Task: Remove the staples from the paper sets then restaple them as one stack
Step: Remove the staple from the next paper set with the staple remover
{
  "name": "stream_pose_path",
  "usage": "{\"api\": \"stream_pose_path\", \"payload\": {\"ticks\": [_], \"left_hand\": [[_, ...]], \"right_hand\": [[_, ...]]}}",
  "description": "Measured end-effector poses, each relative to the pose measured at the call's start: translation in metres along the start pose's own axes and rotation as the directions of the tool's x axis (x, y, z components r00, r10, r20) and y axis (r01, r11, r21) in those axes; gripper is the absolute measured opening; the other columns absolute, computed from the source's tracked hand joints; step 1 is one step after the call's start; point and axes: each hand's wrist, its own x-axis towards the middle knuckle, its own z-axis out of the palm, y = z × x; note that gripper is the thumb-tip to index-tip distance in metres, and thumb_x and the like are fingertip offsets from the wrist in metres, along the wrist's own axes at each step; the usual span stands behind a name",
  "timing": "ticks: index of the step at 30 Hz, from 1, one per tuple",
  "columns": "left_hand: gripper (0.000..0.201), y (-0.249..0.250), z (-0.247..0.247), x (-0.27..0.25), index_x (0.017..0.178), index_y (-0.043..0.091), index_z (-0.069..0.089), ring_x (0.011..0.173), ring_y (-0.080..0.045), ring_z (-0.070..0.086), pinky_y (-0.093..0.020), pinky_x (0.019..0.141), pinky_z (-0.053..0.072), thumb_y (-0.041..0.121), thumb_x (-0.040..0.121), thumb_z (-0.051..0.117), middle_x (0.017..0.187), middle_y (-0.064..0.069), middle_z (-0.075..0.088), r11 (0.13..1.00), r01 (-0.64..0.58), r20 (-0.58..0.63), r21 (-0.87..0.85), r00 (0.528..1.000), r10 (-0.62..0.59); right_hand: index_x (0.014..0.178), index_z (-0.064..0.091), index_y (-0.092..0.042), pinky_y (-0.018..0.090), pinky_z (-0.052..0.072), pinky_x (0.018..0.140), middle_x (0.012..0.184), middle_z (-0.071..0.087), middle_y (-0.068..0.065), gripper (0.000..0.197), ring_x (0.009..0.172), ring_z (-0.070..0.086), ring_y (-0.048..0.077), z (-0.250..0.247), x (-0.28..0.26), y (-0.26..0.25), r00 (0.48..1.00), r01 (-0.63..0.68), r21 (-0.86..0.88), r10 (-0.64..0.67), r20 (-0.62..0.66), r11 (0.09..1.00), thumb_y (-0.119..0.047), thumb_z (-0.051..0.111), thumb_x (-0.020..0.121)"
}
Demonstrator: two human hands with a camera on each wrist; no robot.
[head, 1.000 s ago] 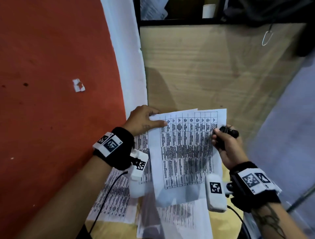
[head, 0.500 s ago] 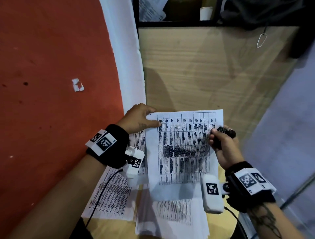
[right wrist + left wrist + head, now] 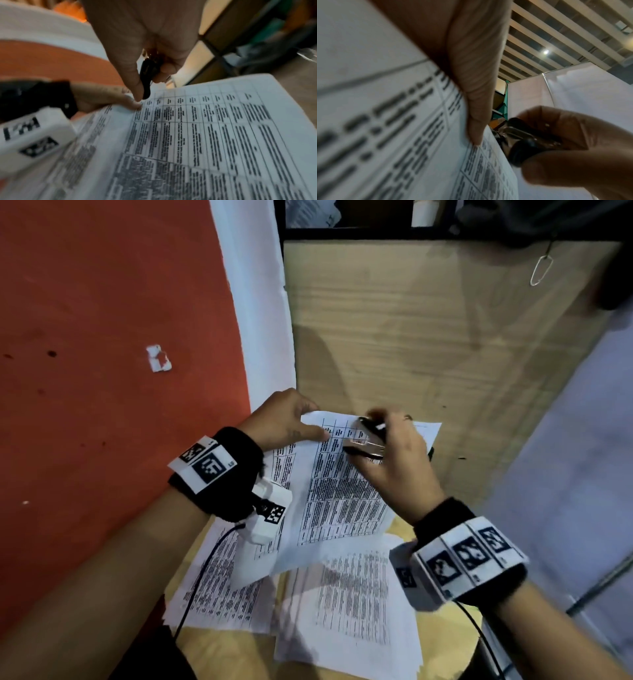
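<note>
At frame centre in the head view, the left hand (image 3: 286, 419) holds the upper left corner of the top paper set (image 3: 342, 494), thumb lying flat on the sheet and the other fingers hidden behind it. The right hand (image 3: 399, 460) has its fingers curled round a black and metal staple remover (image 3: 364, 441), which sits over the set's top edge just beside the left thumb and covers that part of the page. More printed sheets (image 3: 346, 607) lie spread beneath, lower centre, on the wooden table (image 3: 411, 337). A red wall (image 3: 102, 302) fills the left; a wire clip (image 3: 541, 268) hangs upper right.
</note>
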Motion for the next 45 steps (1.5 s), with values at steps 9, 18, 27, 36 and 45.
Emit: {"api": "stream_pose_path", "payload": {"ticks": [9,18,27,36,45], "left_hand": [[0.017,0.005,0.000,-0.004,0.065,0.006,0.065,0.048,0.004,0.038,-0.022,0.051,0.030,0.013,0.075,0.077,0.050,0.012,0.045,0.996,0.007,0.014,-0.094,1.000,-0.006],[0.021,0.011,-0.001,-0.007,0.062,0.019,0.069,0.058,0.001,0.048,-0.017,0.057,0.038,0.004,0.074,0.077,0.058,0.011,0.056,0.975,0.039,0.066,-0.219,0.997,-0.025],[0.014,0.019,0.001,-0.011,0.072,0.002,0.069,0.065,-0.011,0.050,-0.022,0.060,0.040,0.000,0.063,0.080,0.069,-0.006,0.057,0.944,0.098,0.103,-0.315,0.992,-0.068],[0.024,0.018,0.000,-0.010,0.061,0.013,0.067,0.056,-0.006,0.051,-0.017,0.055,0.041,-0.007,0.069,0.076,0.058,0.003,0.057,0.944,0.117,0.109,-0.308,0.990,-0.087],[0.024,0.019,0.000,-0.014,0.096,-0.010,0.067,0.080,-0.015,0.059,-0.027,0.078,0.047,-0.007,0.073,0.073,0.091,-0.019,0.067,0.914,0.083,0.115,-0.397,0.993,-0.040]], "right_hand": [[0.098,0.062,0.005,0.040,0.054,0.054,0.100,0.061,0.021,0.043,0.086,0.061,0.039,0.007,0.012,-0.014,0.928,0.371,-0.237,-0.355,0.108,0.898,0.014,0.069,0.057],[0.086,0.065,0.003,0.033,0.051,0.048,0.088,0.063,0.017,0.032,0.077,0.062,0.035,-0.001,0.016,-0.018,0.894,0.447,-0.305,-0.415,0.168,0.841,0.011,0.066,0.056],[0.077,0.064,-0.001,0.024,0.037,0.037,0.082,0.062,0.012,0.018,0.074,0.062,0.030,-0.002,0.018,-0.023,0.883,0.470,-0.407,-0.415,0.220,0.783,0.000,0.048,0.069],[0.074,0.064,0.000,0.032,0.044,0.035,0.077,0.061,0.014,0.026,0.069,0.061,0.031,-0.001,0.022,-0.015,0.863,0.505,-0.357,-0.451,0.227,0.786,-0.007,0.038,0.072],[0.076,0.067,-0.004,0.033,0.049,0.044,0.075,0.064,0.008,0.015,0.068,0.062,0.031,-0.001,0.025,-0.007,0.900,0.433,-0.317,-0.423,0.104,0.844,-0.004,0.064,0.062]]}}
